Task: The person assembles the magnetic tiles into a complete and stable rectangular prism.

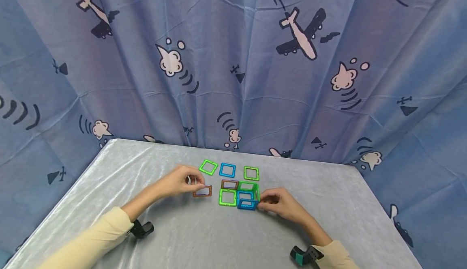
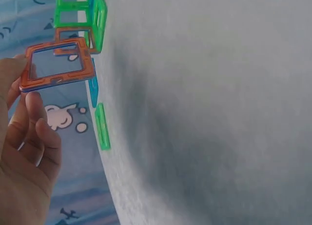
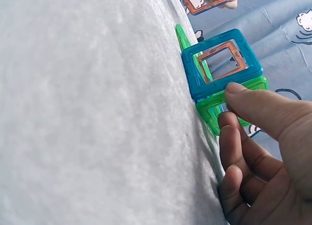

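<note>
My left hand (image 1: 184, 179) pinches an orange square-framed magnetic tile (image 2: 87, 59) by one edge between thumb and fingers. It is held left of a small structure of joined magnetic tiles. In that structure a green tile (image 1: 220, 197) is at the front left, with an orange tile (image 1: 230, 180) behind it. A blue tile (image 3: 190, 78) forms the front right, and a green tile (image 1: 258, 192) stands along the right side. At this corner my right hand (image 1: 282, 204) pinches the blue tile, thumb on its edge and fingertips by the green side.
Behind the structure lie a loose green tile (image 1: 209, 174), a blue tile (image 1: 228, 164) and another green tile (image 1: 251, 179). A pale cloth covers the table (image 1: 175, 236). A blue curtain (image 1: 226, 58) with airplane prints hangs behind the table's far edge.
</note>
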`<action>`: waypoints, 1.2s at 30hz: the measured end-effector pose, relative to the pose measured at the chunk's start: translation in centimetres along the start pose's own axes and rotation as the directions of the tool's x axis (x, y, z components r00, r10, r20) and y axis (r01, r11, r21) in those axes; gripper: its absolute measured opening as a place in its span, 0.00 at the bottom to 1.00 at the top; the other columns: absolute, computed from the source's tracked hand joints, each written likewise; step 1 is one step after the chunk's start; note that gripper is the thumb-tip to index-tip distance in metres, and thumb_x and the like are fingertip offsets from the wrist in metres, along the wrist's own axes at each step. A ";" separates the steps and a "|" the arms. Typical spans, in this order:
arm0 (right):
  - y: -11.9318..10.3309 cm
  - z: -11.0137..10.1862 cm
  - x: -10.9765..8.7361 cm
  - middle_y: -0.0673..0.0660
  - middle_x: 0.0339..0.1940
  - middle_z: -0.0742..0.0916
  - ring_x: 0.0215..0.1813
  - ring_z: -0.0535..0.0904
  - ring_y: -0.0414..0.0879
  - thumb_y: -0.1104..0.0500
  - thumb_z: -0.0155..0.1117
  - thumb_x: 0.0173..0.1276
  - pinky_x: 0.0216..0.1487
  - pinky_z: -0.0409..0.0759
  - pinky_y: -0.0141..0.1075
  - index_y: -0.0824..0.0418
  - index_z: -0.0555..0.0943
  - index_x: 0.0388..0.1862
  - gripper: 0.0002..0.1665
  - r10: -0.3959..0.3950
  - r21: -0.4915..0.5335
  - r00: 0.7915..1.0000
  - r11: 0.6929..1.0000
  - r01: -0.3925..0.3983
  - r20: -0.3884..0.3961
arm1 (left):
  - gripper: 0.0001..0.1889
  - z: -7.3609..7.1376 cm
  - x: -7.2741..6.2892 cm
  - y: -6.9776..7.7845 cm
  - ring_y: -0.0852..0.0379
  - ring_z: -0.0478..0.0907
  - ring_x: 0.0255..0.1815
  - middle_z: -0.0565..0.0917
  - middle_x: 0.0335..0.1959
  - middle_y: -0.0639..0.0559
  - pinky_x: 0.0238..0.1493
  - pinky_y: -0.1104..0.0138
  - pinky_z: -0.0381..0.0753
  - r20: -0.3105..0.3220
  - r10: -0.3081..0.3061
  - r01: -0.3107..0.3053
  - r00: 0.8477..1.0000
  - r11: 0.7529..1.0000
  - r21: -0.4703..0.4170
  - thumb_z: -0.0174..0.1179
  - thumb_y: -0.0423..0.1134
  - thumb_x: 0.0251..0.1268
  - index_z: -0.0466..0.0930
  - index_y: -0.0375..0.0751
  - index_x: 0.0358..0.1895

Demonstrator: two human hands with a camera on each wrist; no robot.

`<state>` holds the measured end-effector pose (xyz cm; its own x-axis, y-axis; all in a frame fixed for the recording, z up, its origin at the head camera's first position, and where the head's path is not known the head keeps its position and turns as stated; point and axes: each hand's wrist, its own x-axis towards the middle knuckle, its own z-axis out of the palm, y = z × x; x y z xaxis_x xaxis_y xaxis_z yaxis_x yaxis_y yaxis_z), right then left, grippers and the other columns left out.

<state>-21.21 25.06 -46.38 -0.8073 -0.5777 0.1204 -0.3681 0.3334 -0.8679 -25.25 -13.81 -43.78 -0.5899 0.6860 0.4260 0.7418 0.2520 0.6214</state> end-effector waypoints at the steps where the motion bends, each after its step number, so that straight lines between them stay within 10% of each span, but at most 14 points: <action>1: 0.0 0.0 0.0 0.58 0.36 0.88 0.31 0.79 0.40 0.67 0.71 0.68 0.30 0.78 0.32 0.66 0.88 0.43 0.06 0.007 0.002 1.000 1.000 -0.007 0.001 | 0.04 0.1 0.1 0.1 0.66 0.77 0.29 0.81 0.31 0.66 0.27 0.69 0.77 0.002 -0.001 0.001 1.000 1.000 0.000 0.71 0.33 0.64 0.87 0.48 0.35; 36: -0.3 0.1 0.0 0.56 0.36 0.88 0.31 0.78 0.40 0.66 0.72 0.68 0.30 0.77 0.31 0.65 0.88 0.44 0.07 0.013 -0.024 1.000 1.000 -0.013 -0.011 | 0.04 4.9 2.7 0.9 0.66 0.78 0.30 0.82 0.30 0.65 0.31 0.69 0.81 0.116 -0.010 0.024 0.993 0.992 -0.126 0.69 0.35 0.67 0.87 0.49 0.35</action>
<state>-21.08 24.91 -46.15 -0.8167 -0.5655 0.1145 -0.3685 0.3585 -0.8577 -24.63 -8.34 -45.29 -0.5562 0.7579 0.3410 0.6812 0.1807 0.7095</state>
